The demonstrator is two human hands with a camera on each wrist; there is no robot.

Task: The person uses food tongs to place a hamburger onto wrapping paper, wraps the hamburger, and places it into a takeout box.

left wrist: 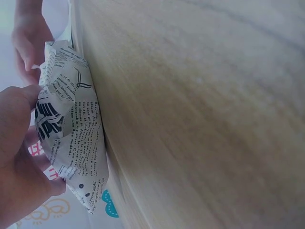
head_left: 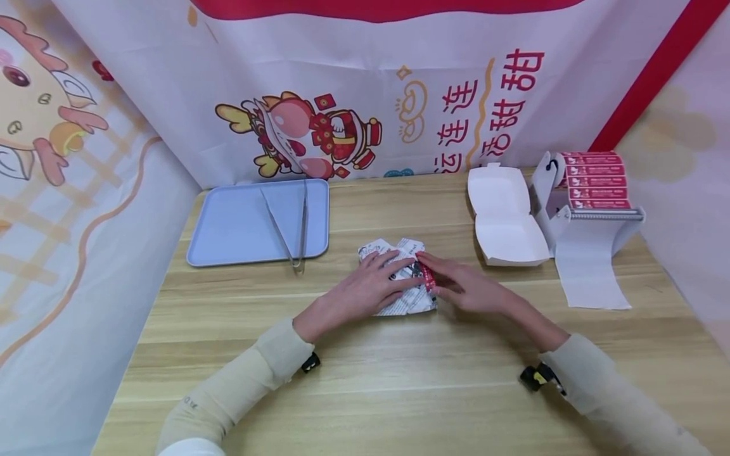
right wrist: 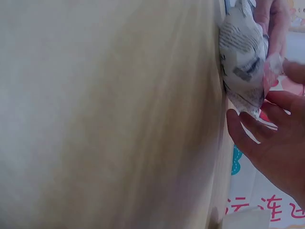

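Note:
A packet wrapped in white paper with black print (head_left: 407,307) lies on the table before me. My left hand (head_left: 371,285) rests across its top with fingers spread and mostly straight, pressing the folded paper. At the packet's right side, my right hand (head_left: 470,285) holds a red label sticker (head_left: 428,277) by its ends, between thumb and index finger. The right wrist view shows the label (right wrist: 271,71) against the paper, one end standing up near a fingertip. Printed paper (left wrist: 83,129) fills the side seen in the left wrist view. What is wrapped is hidden.
Metal tongs (head_left: 300,253) lie on a blue tray (head_left: 228,221) at the back left. A white clamshell box (head_left: 507,234) stands with its lid up at the back right. Beside it is a label dispenser (head_left: 599,215) with a roll of red labels and a hanging backing strip.

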